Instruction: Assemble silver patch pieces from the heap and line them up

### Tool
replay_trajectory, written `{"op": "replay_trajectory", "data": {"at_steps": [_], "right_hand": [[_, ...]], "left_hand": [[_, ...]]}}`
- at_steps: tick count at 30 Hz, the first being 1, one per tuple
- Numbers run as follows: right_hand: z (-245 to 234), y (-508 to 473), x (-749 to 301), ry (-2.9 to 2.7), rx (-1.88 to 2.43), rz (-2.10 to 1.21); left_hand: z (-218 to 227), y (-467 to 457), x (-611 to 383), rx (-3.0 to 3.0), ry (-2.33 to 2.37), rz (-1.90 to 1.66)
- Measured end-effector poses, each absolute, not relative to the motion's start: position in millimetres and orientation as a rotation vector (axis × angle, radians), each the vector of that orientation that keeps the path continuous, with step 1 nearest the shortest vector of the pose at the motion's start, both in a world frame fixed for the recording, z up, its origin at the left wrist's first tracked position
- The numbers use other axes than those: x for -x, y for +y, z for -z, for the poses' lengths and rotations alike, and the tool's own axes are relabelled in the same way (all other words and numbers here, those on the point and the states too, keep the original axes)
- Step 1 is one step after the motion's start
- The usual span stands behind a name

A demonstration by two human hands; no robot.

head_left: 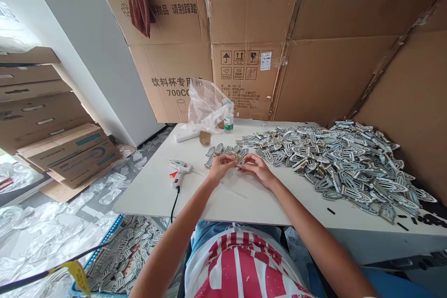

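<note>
My left hand (222,167) and my right hand (257,168) meet above the white table (216,205), fingertips closed on one small metallic part (240,165). Its details are mostly hidden by the fingers. Just behind my hands lies a small group of similar grey-and-white pieces (219,150). A white hot glue gun (179,177) with an orange trigger rests left of my left hand, its black cord running over the table's front edge. Beyond my right hand spreads a large pile of grey-and-white striped, rounded pieces (335,158).
Cardboard walls (251,18) enclose the table's back and right. A bottle (228,121) and a clear plastic bag (207,107) stand at the back. Black strips (433,220) lie at the right. Below left, a blue crate (104,247) holds many pieces; cartons (80,153) stand beyond.
</note>
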State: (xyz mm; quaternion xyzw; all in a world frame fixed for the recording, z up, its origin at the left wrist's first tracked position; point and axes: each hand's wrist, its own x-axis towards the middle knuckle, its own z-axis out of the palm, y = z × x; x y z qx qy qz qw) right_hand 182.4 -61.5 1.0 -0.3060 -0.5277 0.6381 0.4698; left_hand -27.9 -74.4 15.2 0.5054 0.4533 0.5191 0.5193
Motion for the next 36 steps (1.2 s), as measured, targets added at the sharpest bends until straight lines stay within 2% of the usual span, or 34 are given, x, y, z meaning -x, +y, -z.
{"op": "replay_trajectory", "data": {"at_steps": [15, 28, 36], "right_hand": [[-0.4, -63.5, -179.2, -1.326, 0.757, -1.581], [5.0, -61.6, -177.2, -1.305, 0.734, -1.593], [8.4, -59.0, -176.4, -1.297, 0.745, -1.582]], "left_hand": [[-21.7, -80.2, 25.4, -1.384, 1.156, -1.285], [-21.6, -82.7, 24.9, -1.813, 1.382, -1.277], [-21.0, -85.0, 22.0, -1.875, 1.338, -1.315]]}}
